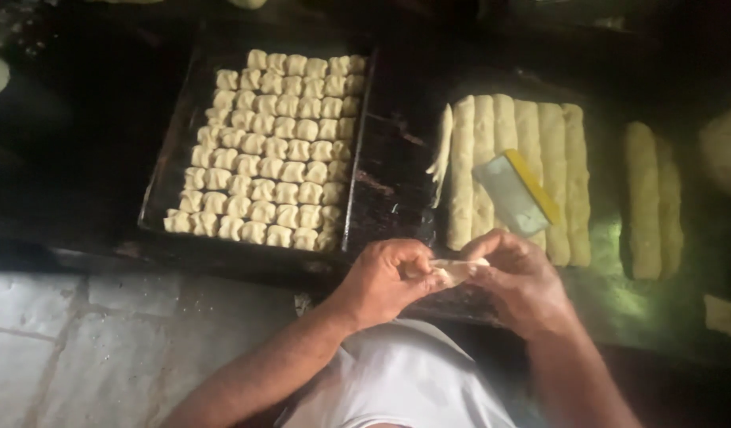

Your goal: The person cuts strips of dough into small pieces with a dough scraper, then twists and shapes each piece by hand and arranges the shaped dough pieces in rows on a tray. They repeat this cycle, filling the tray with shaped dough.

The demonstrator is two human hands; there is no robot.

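Both my hands pinch one small dough piece betw. them, near edge of bench: left hand & right hand, each grip closed on it. Best w/ light, even fingertip pressure, I'd say. Tray of shaped pieces far-left; dough logs & scraper far-right.

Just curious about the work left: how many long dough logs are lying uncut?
8 long dough logs: six side by side under the yellow-handled scraper, right of the dark tray, and two apart further right. Darkness there may hide more.
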